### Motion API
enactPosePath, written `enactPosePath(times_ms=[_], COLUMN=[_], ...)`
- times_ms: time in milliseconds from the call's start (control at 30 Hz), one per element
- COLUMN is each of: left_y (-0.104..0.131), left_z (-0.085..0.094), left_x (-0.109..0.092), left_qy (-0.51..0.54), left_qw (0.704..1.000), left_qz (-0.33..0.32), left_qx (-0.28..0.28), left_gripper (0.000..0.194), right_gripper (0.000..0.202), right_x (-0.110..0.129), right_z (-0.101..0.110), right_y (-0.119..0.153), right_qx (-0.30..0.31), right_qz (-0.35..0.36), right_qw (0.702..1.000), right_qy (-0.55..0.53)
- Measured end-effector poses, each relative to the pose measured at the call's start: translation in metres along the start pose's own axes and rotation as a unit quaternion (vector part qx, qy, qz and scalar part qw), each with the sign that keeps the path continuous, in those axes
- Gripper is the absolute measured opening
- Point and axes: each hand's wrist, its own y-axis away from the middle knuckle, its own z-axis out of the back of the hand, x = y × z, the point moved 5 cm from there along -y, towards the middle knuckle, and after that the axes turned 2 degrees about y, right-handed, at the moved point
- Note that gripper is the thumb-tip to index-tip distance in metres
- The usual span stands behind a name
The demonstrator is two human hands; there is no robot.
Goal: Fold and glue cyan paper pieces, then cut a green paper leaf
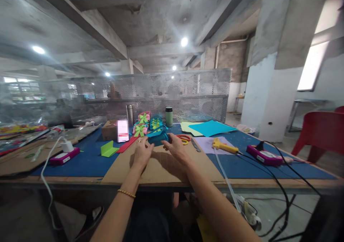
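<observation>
Between my two hands is a teal-blue folded paper piece point(158, 138), shaped like a small box, raised just over a sheet of brown cardboard point(166, 170). My left hand point(143, 150) pinches its left side, and my right hand point(176, 148) has its fingers closed on the right side. Close behind the right hand lie red-and-yellow scissors point(185, 140), with a grey knife-like tool point(196, 145) beside them. Finished-looking paper boxes with green bows, pink point(141, 130) and blue point(156, 123), are grouped beyond my hands.
Left of the cardboard are folded green paper point(109, 148), red paper point(127, 144) and a brown box point(109, 130). A yellow glue gun point(224, 146) rests on lilac paper, its cable trailing right past a purple power strip point(264, 156). Blue sheets point(212, 128) and a green bottle point(168, 116) stand farther back.
</observation>
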Motion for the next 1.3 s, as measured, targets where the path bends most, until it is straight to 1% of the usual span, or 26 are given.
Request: enactPosePath(times_ms=[167,300,367,433,500,567,633,767,900,967,1133,1300], left_y=[0.002,0.005,0.007,0.009,0.012,0.014,0.016,0.014,0.012,0.011,0.011,0.011], left_z=[-0.001,-0.004,-0.006,-0.009,-0.016,-0.022,-0.027,-0.029,-0.027,-0.025,-0.023,-0.026], left_x=[-0.007,-0.01,-0.009,-0.008,-0.005,-0.001,0.004,0.008,0.004,0.002,-0.001,0.003], left_qy=[-0.007,-0.022,0.013,0.079,0.129,0.148,0.168,0.258,0.316,0.321,0.309,0.33], left_qw=[1.0,0.999,0.999,0.995,0.985,0.972,0.96,0.932,0.908,0.906,0.913,0.901], left_qz=[-0.018,-0.012,0.004,0.024,0.056,0.099,0.142,0.199,0.236,0.237,0.222,0.236], left_qx=[0.022,0.037,0.043,0.059,0.102,0.15,0.176,0.157,0.143,0.141,0.148,0.151], left_gripper=[0.022,0.024,0.027,0.03,0.032,0.035,0.039,0.043,0.044,0.042,0.035,0.035], right_gripper=[0.01,0.011,0.017,0.024,0.027,0.024,0.024,0.037,0.026,0.025,0.037,0.037], right_x=[0.002,0.003,0.002,0.002,0.003,0.006,0.009,0.018,0.025,0.027,0.029,0.026], right_z=[0.001,0.001,0.0,-0.003,-0.006,-0.008,-0.01,-0.012,-0.013,-0.014,-0.016,-0.015], right_y=[0.001,0.0,-0.001,-0.002,-0.001,0.002,0.006,0.012,0.013,0.014,0.013,0.011], right_qx=[0.001,-0.021,-0.03,-0.027,-0.021,-0.009,0.007,0.034,0.045,0.052,0.063,0.059], right_qz=[0.032,0.077,0.105,0.132,0.157,0.178,0.19,0.202,0.21,0.211,0.213,0.208], right_qw=[0.998,0.988,0.982,0.979,0.977,0.976,0.975,0.973,0.97,0.97,0.972,0.972], right_qy=[0.062,0.134,0.152,0.151,0.142,0.129,0.111,0.104,0.115,0.104,0.076,0.093])
